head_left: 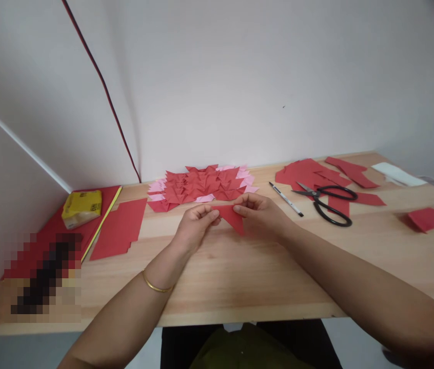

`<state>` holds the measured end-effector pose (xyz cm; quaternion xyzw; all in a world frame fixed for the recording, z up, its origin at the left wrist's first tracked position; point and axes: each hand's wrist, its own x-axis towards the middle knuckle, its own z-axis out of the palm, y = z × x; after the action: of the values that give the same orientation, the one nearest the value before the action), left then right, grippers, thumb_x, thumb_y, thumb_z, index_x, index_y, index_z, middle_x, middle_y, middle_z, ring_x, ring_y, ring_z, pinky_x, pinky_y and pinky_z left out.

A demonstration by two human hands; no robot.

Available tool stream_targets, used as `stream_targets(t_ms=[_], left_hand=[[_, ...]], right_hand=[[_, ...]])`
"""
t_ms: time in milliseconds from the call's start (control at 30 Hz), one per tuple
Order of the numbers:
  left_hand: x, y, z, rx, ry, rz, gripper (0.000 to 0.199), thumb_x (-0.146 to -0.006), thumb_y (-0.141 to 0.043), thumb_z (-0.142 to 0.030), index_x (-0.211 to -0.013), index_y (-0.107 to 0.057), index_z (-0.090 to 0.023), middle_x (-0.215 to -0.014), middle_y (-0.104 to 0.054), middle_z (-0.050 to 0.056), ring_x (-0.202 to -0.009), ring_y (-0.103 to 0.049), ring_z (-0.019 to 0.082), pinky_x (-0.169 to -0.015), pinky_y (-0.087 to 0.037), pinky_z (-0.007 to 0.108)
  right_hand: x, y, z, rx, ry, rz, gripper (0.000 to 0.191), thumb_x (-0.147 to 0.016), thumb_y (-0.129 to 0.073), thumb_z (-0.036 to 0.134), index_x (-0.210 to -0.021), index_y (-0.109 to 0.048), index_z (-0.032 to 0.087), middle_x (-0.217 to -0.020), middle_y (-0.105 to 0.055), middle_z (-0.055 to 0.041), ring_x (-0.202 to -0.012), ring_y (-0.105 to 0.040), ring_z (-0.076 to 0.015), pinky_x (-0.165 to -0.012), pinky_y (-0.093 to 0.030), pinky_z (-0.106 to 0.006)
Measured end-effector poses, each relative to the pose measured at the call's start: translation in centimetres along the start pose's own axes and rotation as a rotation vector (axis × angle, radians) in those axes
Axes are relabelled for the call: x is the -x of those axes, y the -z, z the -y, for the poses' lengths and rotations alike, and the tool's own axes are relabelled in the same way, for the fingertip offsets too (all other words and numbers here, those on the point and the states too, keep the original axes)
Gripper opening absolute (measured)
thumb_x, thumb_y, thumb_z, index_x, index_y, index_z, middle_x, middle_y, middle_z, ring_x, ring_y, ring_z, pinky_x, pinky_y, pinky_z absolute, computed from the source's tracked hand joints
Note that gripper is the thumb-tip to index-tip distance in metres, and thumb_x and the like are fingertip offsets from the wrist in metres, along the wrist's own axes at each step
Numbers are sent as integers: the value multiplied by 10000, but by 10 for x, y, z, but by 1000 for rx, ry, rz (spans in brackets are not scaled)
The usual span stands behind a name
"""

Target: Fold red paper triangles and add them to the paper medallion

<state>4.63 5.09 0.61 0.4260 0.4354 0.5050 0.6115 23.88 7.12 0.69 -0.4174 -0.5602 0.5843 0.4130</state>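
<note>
Your one head cam faces forward-down, near your left hand (196, 225), right hand (263, 212) and desk (209, 292), wall (240, 82) ahead.

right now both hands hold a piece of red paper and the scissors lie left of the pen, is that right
Wrong side: the head view shows the scissors right of the pen, not left. The left hand and right hand do hold the red paper.
</note>
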Motion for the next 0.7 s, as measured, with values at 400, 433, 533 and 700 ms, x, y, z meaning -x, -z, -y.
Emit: stream_targets(t_ms=[400, 433, 533, 700], left_hand=[[4, -4, -2, -86, -2, 72, 305, -656, -767, -340, -881, -693, -148, -789, -690, 37, -700, -601, 132, -695, -460, 259], [4, -4, -1, -133, 16, 81, 293, -648, -771, -340, -848, -695, -139, -762, -688, 40, -684, -600, 131, -679, -458, 253], [3, -1, 1, -240, 20, 14, 241, -652, -762, -339, -740, -672, -133, -649, -653, 17, -589, -564, 105, -595, -430, 220], [4, 1, -2, -394, -61, -30, 210, -659, -743, -309, -768, -660, -151, -616, -620, -11, -497, -498, 78, -488, -354, 195]], right_hand=[[5, -4, 2, 138, 55, 126, 230, -728, -670, 375, -769, -584, 166, -645, -512, 37, -561, -431, -81, -533, -331, -227], [4, -3, 2, 139, 51, 100, 236, -729, -668, 383, -776, -587, 167, -633, -505, 40, -550, -421, -80, -523, -322, -226], [4, -3, -1, 151, 62, 137, 237, -739, -660, 386, -822, -611, 169, -671, -549, 23, -588, -471, -97, -550, -363, -234], [7, -5, 0, 225, 90, 237, 313, -731, -673, 405, -948, -658, 180, -848, -641, -35, -747, -568, -160, -647, -434, -277]])
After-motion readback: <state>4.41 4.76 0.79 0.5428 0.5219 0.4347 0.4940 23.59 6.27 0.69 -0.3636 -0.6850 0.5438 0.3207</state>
